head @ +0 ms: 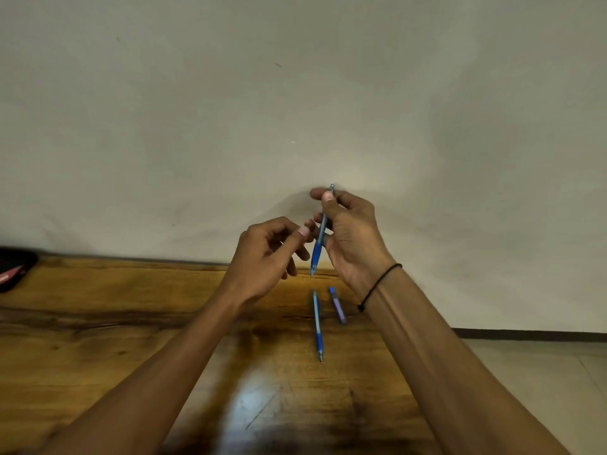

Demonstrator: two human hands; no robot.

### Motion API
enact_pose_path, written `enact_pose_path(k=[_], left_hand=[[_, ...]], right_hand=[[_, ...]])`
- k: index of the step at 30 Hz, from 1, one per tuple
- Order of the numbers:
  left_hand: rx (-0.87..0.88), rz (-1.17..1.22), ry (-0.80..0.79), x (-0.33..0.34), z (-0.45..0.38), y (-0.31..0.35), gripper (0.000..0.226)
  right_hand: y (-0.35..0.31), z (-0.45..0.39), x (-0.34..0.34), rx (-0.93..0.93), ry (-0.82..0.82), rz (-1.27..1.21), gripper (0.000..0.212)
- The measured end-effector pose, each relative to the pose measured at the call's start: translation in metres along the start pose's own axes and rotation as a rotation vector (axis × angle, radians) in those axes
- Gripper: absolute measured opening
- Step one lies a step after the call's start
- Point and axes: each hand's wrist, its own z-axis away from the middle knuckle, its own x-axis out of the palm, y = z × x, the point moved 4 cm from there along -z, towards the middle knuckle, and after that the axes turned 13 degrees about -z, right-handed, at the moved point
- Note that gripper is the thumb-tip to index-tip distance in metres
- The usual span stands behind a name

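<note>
Gripping blue pen (317, 254) tip-down in right hand (354, 238), thumb near its top, seemingly readying a click; holding left hand (262, 257) half-curled, empty, beside the barrel. Next, likely needing a steadying pinch there.

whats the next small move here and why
Probably bring the left hand in to pinch the lower barrel of the blue pen: the right hand holds it upright, tip down above the table, thumb near its top, left fingertips close by.

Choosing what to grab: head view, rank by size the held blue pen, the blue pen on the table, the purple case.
Held blue plastic pen looks longest, but raised toward the camera: unsure.
Lying blue plastic pen.
Small purple rectangular case.
</note>
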Motion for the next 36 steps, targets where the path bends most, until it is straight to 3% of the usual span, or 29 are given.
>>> enact_pose_path(k=[9,14,19,22,29,36], left_hand=[[-0.160,-0.074,-0.218,0.012,0.000,-0.012,0.020],[-0.224,-0.241,-0.276,0.015,0.004,-0.030,0.012],[-0.243,-0.470,-0.457,0.027,0.012,-0.049,0.020],[-0.239,-0.617,-0.531,0.029,0.013,-0.061,0.029],[-0.165,-1.009,-0.432,0.015,0.008,-0.076,0.025],[-0.140,-1.052,-0.394,0.016,0.010,-0.080,0.023]], right_hand=[[0.034,-0.002,-0.014,-0.042,0.168,0.158,0.007],[0.045,-0.005,-0.029,-0.095,0.103,0.656,0.016],[0.072,-0.006,-0.037,-0.064,0.015,0.988,0.017],[0.093,-0.007,-0.040,-0.054,0.008,1.063,0.018],[0.127,-0.009,-0.043,-0.075,-0.033,1.228,0.021],[0.136,-0.004,-0.041,-0.144,-0.108,1.386,0.022]])
